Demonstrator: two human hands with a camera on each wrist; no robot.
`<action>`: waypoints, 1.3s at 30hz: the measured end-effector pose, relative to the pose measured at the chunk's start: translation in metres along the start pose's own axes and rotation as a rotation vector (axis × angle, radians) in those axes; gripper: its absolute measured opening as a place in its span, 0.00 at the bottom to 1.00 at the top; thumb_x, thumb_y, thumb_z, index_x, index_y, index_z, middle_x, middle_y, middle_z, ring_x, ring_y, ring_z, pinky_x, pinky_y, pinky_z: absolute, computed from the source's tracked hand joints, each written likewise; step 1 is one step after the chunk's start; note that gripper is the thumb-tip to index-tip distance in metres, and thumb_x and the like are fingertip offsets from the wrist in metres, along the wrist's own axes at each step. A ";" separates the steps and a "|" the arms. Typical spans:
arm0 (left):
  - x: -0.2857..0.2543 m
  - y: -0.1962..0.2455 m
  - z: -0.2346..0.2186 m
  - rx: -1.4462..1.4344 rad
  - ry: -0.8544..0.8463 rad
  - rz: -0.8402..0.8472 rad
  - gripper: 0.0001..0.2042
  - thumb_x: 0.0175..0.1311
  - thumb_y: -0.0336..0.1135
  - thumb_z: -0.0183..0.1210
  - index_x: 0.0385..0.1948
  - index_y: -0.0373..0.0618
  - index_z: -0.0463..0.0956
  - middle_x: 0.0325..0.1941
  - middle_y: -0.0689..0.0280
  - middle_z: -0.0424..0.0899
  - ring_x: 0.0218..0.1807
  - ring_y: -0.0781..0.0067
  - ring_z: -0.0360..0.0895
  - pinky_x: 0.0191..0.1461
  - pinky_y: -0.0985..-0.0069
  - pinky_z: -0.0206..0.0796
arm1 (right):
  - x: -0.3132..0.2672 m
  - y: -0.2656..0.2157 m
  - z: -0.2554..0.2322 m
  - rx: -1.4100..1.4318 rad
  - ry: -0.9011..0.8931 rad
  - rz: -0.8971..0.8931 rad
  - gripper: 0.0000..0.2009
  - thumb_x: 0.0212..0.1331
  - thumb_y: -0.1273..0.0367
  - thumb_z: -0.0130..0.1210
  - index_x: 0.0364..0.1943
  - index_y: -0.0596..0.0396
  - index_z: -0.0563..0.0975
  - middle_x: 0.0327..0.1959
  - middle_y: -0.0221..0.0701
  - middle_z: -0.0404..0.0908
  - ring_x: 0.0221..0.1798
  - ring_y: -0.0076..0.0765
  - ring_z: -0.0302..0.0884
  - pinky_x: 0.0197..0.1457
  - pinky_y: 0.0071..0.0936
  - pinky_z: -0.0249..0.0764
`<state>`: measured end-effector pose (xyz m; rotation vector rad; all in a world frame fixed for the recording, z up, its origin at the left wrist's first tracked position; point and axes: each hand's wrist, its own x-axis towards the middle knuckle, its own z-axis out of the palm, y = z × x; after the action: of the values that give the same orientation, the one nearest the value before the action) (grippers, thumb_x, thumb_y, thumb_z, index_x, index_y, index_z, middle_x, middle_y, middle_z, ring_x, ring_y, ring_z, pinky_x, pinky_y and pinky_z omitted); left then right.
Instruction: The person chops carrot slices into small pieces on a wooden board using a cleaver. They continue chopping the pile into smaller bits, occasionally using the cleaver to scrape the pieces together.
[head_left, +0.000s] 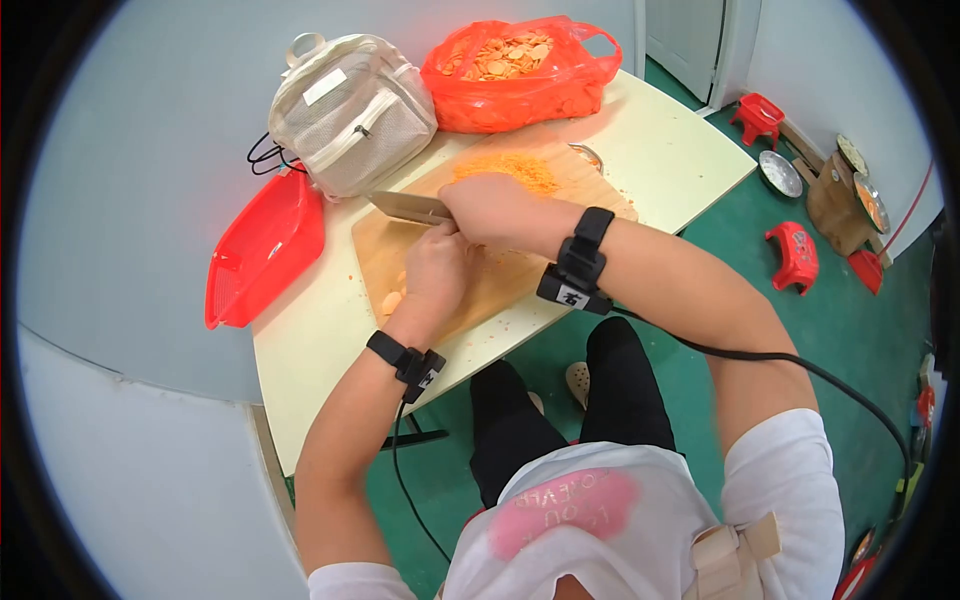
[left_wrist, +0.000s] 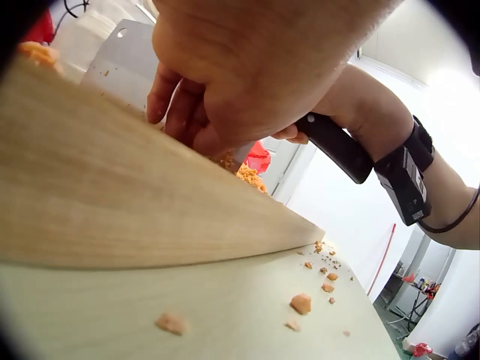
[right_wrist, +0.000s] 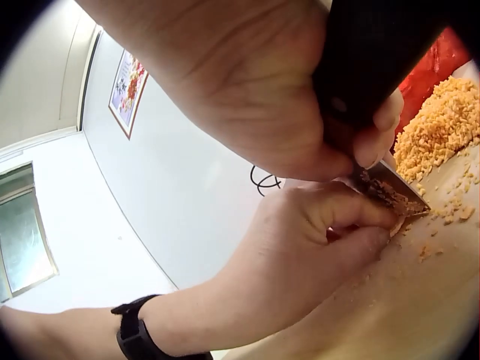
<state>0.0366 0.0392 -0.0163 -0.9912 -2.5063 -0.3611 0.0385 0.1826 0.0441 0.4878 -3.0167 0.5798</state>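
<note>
My right hand [head_left: 495,208] grips the black handle [left_wrist: 337,146] of a cleaver [head_left: 408,207], its wide metal blade [left_wrist: 124,64] over the wooden cutting board [head_left: 375,260]. Close against the blade, my left hand [head_left: 438,270] has its fingers bent and pinches a small orange vegetable piece [right_wrist: 397,225] between thumb and fingertips; most of that piece is hidden. Chopped bits stick to the blade in the right wrist view. A heap of finely chopped orange vegetable [head_left: 510,172] lies on the board beyond the hands. Orange slices [head_left: 392,300] lie by my left wrist.
Behind the board stand a beige backpack [head_left: 350,110] and a red plastic bag [head_left: 520,105] of orange slices. A red basket [head_left: 270,250] sits at the table's left. Crumbs [left_wrist: 301,303] dot the tabletop. Red stools [head_left: 795,258] and a metal bowl [head_left: 780,173] are on the floor.
</note>
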 end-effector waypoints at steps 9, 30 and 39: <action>0.000 -0.003 0.006 -0.123 0.023 0.057 0.06 0.50 0.30 0.63 0.30 0.44 0.83 0.34 0.58 0.83 0.36 0.56 0.79 0.39 0.66 0.72 | -0.017 0.007 -0.004 0.015 0.023 -0.051 0.10 0.52 0.71 0.53 0.38 0.57 0.77 0.32 0.44 0.81 0.38 0.52 0.79 0.40 0.45 0.73; 0.001 -0.007 0.009 -0.108 0.045 0.038 0.05 0.50 0.30 0.63 0.29 0.43 0.82 0.30 0.57 0.81 0.33 0.55 0.79 0.37 0.64 0.72 | 0.002 0.002 -0.003 -0.024 -0.074 -0.026 0.08 0.54 0.72 0.50 0.36 0.56 0.78 0.31 0.43 0.81 0.39 0.51 0.80 0.41 0.43 0.74; 0.000 -0.008 0.010 -0.103 0.091 0.084 0.05 0.50 0.33 0.64 0.27 0.44 0.82 0.28 0.59 0.81 0.32 0.56 0.79 0.35 0.65 0.72 | -0.014 0.002 -0.008 0.031 0.015 -0.047 0.09 0.53 0.72 0.51 0.37 0.57 0.77 0.31 0.44 0.81 0.39 0.51 0.80 0.40 0.43 0.74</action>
<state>0.0280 0.0376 -0.0255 -1.0911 -2.3768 -0.5023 0.0514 0.1917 0.0492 0.5517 -2.9774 0.6258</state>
